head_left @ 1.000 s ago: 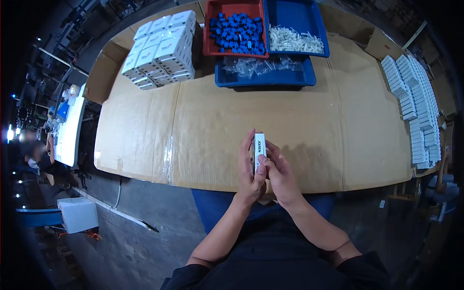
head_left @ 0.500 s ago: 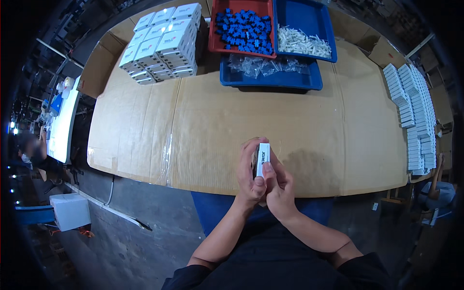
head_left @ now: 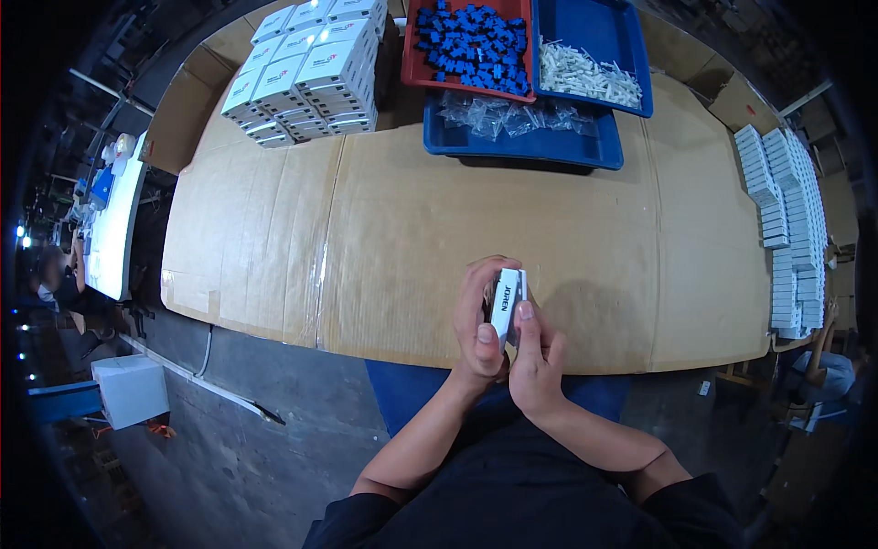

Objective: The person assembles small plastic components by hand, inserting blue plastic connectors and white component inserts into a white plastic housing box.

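Observation:
Just above the near edge of the cardboard-covered table, both hands hold one small white box (head_left: 505, 304) with dark lettering along its narrow side. My left hand (head_left: 475, 316) is wrapped round its left side, the thumb at the lower end. From the right, my right hand (head_left: 538, 366) grips it, with the thumb resting on the right edge. The box stands tilted, its top leaning slightly right. A narrow gap or seam shows along its right edge near the right thumb. The palms and fingers hide its lower end and underside.
Stacked white boxes (head_left: 306, 78) stand at the back left. Beyond my hands are a red tray (head_left: 466, 89) of blue plastic pieces, a blue tray (head_left: 585, 20) of white pieces and a lower blue tray (head_left: 521, 152) of clear plastic pieces. White stacks (head_left: 791, 229) line the right edge.
The white box has turned in my hands, showing more of its lettered side. My right thumb has moved off that side to the right edge, and the hands have shifted slightly right.

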Tool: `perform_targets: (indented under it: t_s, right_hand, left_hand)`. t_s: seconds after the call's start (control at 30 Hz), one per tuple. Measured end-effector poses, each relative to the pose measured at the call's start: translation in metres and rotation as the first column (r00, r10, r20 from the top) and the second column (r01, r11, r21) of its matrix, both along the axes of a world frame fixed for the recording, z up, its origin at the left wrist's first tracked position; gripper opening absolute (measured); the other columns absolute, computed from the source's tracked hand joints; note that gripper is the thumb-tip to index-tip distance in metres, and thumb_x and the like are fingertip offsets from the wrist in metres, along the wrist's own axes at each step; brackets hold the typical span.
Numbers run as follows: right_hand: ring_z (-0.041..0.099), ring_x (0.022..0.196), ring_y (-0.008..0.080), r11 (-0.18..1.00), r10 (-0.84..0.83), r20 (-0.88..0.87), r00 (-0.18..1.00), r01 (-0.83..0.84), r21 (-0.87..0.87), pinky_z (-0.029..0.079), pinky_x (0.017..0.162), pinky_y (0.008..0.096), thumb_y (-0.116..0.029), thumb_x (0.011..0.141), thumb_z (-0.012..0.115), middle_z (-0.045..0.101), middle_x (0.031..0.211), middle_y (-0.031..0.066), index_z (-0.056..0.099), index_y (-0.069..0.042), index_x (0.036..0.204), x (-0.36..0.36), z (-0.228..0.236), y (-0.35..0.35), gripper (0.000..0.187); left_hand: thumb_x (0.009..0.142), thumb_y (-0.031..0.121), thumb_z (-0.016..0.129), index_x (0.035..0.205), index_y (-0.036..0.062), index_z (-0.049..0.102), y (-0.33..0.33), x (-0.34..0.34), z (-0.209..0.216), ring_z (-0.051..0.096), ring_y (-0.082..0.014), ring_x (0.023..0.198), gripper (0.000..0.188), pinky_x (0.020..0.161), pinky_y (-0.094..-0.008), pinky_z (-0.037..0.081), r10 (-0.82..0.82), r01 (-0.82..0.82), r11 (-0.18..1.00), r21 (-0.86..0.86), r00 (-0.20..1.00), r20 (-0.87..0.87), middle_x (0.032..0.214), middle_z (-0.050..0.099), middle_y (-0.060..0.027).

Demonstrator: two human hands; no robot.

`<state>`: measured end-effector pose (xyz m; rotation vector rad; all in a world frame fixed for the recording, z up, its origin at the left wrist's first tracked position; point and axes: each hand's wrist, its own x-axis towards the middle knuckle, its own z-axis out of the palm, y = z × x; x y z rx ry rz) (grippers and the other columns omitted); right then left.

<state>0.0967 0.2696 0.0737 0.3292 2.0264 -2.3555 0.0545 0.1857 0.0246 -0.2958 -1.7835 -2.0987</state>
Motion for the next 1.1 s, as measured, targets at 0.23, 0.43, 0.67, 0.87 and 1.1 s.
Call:
perform_targets:
  t_s: [0.23, 0.43, 0.67, 0.87, 1.1]
  right_hand:
    - [0.045, 0.141, 0.0179, 0.896, 0.428, 0.109, 0.897, -0.404, -0.185, 0.038, 0.117, 0.0336, -0.030, 0.114, 0.049, 0.048, 0.157, 0.0125, 0.031, -0.002, 0.165, -0.038, 0.001, 0.049, 0.061]
    - [0.025, 0.158, 0.0392, 0.762, 0.539, 0.054, 0.840, -0.514, 0.393, 0.030, 0.126, 0.0475, -0.035, 0.087, 0.085, 0.025, 0.170, 0.0233, 0.020, -0.006, 0.168, -0.035, 0.009, 0.076, 0.107]
    - [0.034, 0.154, 0.0411, 0.514, 0.669, -0.360, 0.651, -0.055, 0.856, 0.031, 0.125, 0.0554, -0.029, 0.075, 0.090, 0.034, 0.165, 0.0221, 0.051, -0.012, 0.155, -0.045, -0.007, 0.106, 0.091]
    - [0.059, 0.127, 0.0427, 0.612, 0.728, -0.480, 0.489, -0.147, 0.777, 0.051, 0.106, 0.0477, -0.040, 0.075, 0.090, 0.054, 0.148, 0.0248, 0.061, -0.003, 0.143, -0.043, -0.014, 0.104, 0.082]
    - [0.057, 0.131, 0.0324, 0.983, 0.184, -0.652, 0.735, -0.116, 0.146, 0.051, 0.105, 0.0439, -0.042, 0.087, 0.085, 0.053, 0.143, 0.0211, 0.055, 0.004, 0.141, -0.058, -0.025, 0.117, 0.076]
  left_hand:
    - [0.093, 0.079, 0.050, 0.164, -0.0096, 0.016, -0.006, -0.005, -0.010, 0.035, -0.0361, 0.142, 0.118, 0.118, -0.0492, 0.030, -0.081, 0.081, 0.946, -0.314, 0.997, 0.011, 0.151, 0.040, -0.0265]
    - [0.109, 0.064, 0.032, 0.166, 0.0027, 0.021, 0.002, -0.002, 0.000, 0.034, -0.0315, 0.152, 0.085, 0.125, -0.0458, 0.026, -0.266, 0.161, 0.946, 0.281, 0.880, 0.394, 0.162, 0.036, -0.0195]
    - [0.114, 0.056, 0.020, 0.161, 0.0096, 0.034, 0.017, 0.014, 0.012, 0.058, -0.0257, 0.134, 0.068, 0.107, -0.0386, 0.054, -0.583, 0.286, 0.810, 0.512, 0.492, 0.647, 0.150, 0.053, -0.0134]
    - [0.113, 0.057, 0.024, 0.155, 0.0105, 0.041, 0.013, 0.037, 0.020, 0.063, -0.0282, 0.128, 0.065, 0.101, -0.0413, 0.058, -0.680, 0.211, 0.715, 0.666, 0.429, 0.594, 0.140, 0.061, -0.0134]
    - [0.109, 0.059, 0.037, 0.152, 0.0075, 0.049, 0.007, 0.027, 0.004, 0.061, -0.0305, 0.130, 0.068, 0.113, -0.0454, 0.047, -0.774, 0.167, 0.456, 0.874, 0.559, 0.297, 0.143, 0.061, -0.0125]
